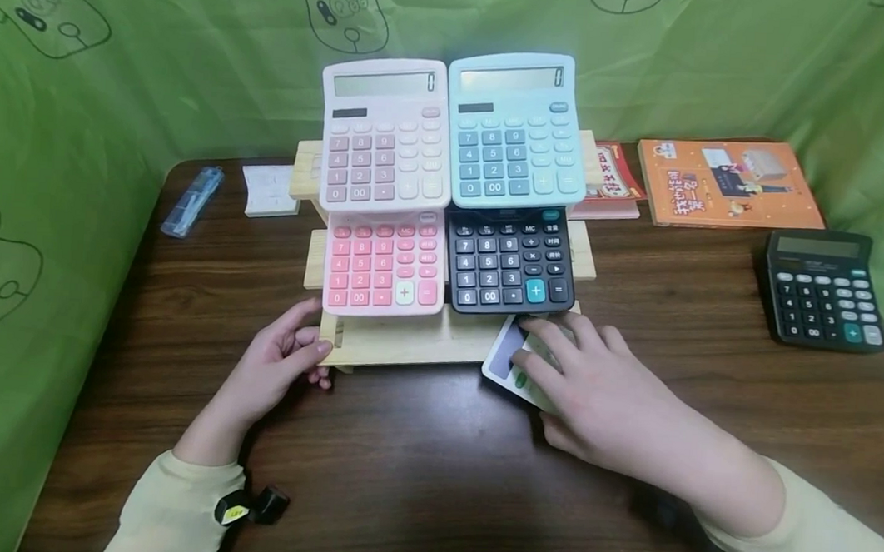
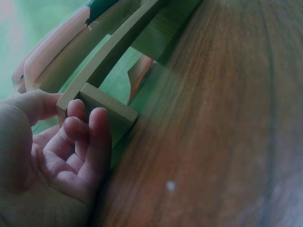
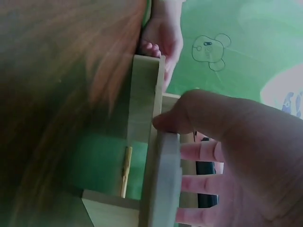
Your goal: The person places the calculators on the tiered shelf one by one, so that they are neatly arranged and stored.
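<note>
A stepped wooden rack carries a pale pink calculator and a light blue one on top. A pink calculator and a black calculator stand on the tier below. My left hand pinches the lowest tier's front left corner; in the left wrist view, that hand has its thumb and fingers about the board's end. With my right hand I grip a tilted white calculator at the lowest tier's right end. In the right wrist view its edge lies against the board; its keys are mostly hidden.
Another black calculator lies at the right of the table. Behind it are an orange book and a red book. White paper and a clear bluish packet lie at the back left. Green cloth surrounds the table.
</note>
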The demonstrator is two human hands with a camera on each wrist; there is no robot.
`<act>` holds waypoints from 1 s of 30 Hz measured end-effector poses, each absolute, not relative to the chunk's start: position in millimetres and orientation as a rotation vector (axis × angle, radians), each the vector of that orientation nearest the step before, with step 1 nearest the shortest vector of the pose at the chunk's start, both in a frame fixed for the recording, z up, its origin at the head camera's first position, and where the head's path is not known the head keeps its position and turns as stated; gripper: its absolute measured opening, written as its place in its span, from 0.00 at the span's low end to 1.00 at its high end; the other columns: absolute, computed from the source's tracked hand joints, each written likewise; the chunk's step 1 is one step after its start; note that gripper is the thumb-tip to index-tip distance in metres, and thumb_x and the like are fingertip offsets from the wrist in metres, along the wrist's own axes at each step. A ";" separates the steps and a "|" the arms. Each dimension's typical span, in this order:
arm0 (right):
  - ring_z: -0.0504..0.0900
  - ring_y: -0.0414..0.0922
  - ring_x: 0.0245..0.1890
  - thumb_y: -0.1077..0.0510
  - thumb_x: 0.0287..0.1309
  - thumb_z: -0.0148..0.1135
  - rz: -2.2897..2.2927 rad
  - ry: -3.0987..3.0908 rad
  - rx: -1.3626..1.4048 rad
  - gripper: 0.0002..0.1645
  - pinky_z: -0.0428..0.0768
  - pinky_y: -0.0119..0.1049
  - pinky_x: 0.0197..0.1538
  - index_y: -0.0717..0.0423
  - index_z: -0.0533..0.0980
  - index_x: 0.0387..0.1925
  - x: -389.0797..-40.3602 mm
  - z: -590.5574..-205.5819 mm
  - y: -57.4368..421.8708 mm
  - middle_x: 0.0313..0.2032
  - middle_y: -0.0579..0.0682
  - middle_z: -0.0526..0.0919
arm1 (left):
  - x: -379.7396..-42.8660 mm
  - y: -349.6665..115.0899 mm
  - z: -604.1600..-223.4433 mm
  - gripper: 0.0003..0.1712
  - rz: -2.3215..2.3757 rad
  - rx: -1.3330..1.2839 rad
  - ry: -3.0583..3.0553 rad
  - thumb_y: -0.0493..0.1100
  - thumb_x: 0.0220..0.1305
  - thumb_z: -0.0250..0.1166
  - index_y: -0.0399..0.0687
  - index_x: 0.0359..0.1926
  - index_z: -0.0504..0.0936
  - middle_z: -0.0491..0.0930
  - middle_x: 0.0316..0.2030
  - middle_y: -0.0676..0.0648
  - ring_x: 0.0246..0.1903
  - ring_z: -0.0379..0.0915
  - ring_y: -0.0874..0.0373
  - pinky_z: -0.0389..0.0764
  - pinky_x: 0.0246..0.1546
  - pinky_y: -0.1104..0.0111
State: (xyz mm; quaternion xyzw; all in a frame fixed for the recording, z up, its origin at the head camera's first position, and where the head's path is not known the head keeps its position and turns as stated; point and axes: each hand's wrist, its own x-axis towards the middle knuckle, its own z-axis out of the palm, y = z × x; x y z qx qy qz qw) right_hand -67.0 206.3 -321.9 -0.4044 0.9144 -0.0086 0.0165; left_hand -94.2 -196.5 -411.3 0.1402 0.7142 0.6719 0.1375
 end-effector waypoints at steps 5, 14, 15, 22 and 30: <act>0.62 0.59 0.61 0.36 0.48 0.67 -0.050 2.855 -1.289 0.44 0.73 0.55 0.47 0.47 0.69 0.65 -66.2 -326.6 200.3 0.67 0.55 0.62 | -94.7 -196.6 -411.9 0.30 1.940 0.394 2.070 0.33 0.71 0.55 0.42 0.70 0.58 0.80 0.33 0.36 0.21 0.76 0.49 0.83 0.22 0.56; 0.66 0.59 0.59 0.36 0.49 0.65 -0.151 2.924 -1.322 0.42 0.73 0.55 0.49 0.49 0.72 0.64 -68.4 -332.1 196.4 0.64 0.56 0.69 | -94.5 -195.7 -413.2 0.30 1.928 0.391 2.071 0.33 0.71 0.55 0.43 0.71 0.59 0.81 0.33 0.36 0.22 0.77 0.48 0.83 0.23 0.56; 0.67 0.58 0.58 0.35 0.49 0.64 -0.173 2.943 -1.308 0.41 0.73 0.55 0.48 0.49 0.72 0.64 -68.5 -332.7 196.1 0.63 0.56 0.70 | -94.9 -195.7 -412.8 0.30 1.926 0.395 2.073 0.33 0.71 0.55 0.43 0.71 0.59 0.81 0.32 0.36 0.22 0.77 0.47 0.83 0.23 0.56; 0.66 0.57 0.57 0.36 0.55 0.62 -0.357 3.052 -1.235 0.38 0.70 0.54 0.56 0.54 0.73 0.62 -67.7 -342.5 186.2 0.60 0.56 0.71 | -96.4 -197.3 -411.6 0.30 1.916 0.414 2.080 0.33 0.71 0.55 0.43 0.71 0.58 0.80 0.32 0.35 0.21 0.76 0.47 0.83 0.23 0.56; 0.64 0.55 0.59 0.24 0.55 0.54 -0.341 2.980 -1.262 0.51 0.71 0.52 0.57 0.52 0.66 0.69 -65.8 -344.3 183.4 0.64 0.54 0.67 | -94.8 -197.8 -411.0 0.30 1.911 0.395 2.088 0.34 0.71 0.55 0.43 0.71 0.58 0.81 0.32 0.35 0.22 0.77 0.47 0.83 0.23 0.56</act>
